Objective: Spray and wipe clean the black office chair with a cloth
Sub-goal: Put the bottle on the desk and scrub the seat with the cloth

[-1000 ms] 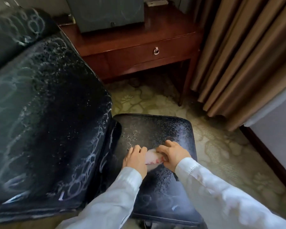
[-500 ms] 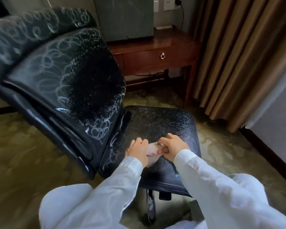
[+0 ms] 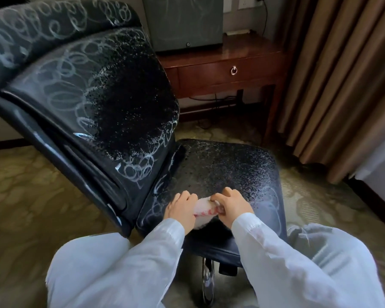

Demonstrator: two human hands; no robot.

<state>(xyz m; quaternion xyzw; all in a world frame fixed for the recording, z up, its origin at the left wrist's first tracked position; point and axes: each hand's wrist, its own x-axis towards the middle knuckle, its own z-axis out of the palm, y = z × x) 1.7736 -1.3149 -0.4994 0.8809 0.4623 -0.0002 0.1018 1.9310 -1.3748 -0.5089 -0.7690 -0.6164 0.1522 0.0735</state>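
Note:
The black office chair fills the left and middle of the view. Its backrest (image 3: 80, 90) carries white looping scribbles and a speckled wet patch. Fine droplets also cover the seat (image 3: 220, 165). A white cloth with red markings (image 3: 203, 210) lies bunched on the seat's near part. My left hand (image 3: 180, 207) grips its left end and my right hand (image 3: 236, 204) grips its right end, both pressing it onto the seat. White sleeves cover both arms. No spray bottle is in view.
A dark wooden side table with a ring-pull drawer (image 3: 231, 70) stands behind the chair, a grey box (image 3: 182, 21) on top. Brown curtains (image 3: 342, 74) hang at the right. Patterned carpet (image 3: 27, 196) surrounds the chair. My knees in white trousers flank the chrome chair post (image 3: 207, 278).
The view has pulled back and up, showing the whole backrest, my knees and the chair post. Both hands stay on the cloth at the same spot on the seat.

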